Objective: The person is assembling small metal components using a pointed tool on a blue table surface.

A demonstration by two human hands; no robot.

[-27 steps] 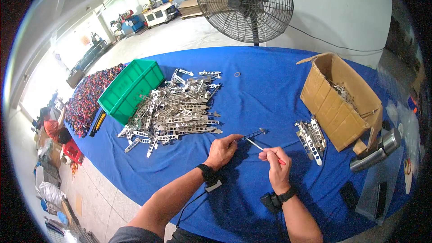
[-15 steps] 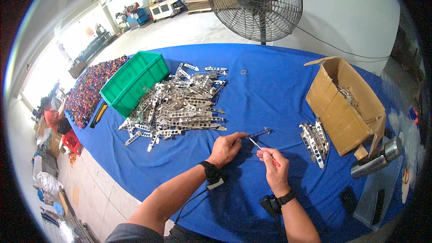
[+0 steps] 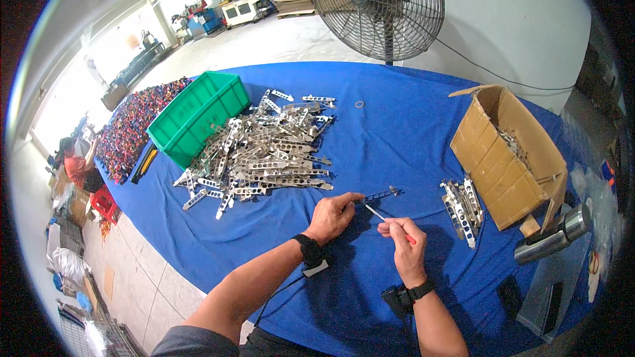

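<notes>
My left hand [image 3: 333, 216] pinches the near end of a narrow metal strip with a row of holes [image 3: 381, 195]. The strip slants away over the blue cloth. In my right hand [image 3: 405, 240] is a slim tool with a red handle and a thin pale shaft [image 3: 374, 211]; its exact kind is too small to make out. The shaft's tip meets or nearly meets the strip beside my left fingertips. Left of my hands lies a large heap of similar metal strips [image 3: 264, 152]. A smaller stack of strips [image 3: 461, 210] rests to the right.
A green plastic crate [image 3: 192, 122] stands behind the heap, near a spread of small colourful pieces [image 3: 135, 129]. At right are an open cardboard box [image 3: 496, 158] and a steel flask [image 3: 555, 233]. A fan [image 3: 377, 6] stands beyond the table; a person [image 3: 78, 165] sits far left.
My hands and the strip stay almost in place. The tool's tip keeps close to the strip, and the right hand has shifted very slightly. The whole view has tilted a little.
</notes>
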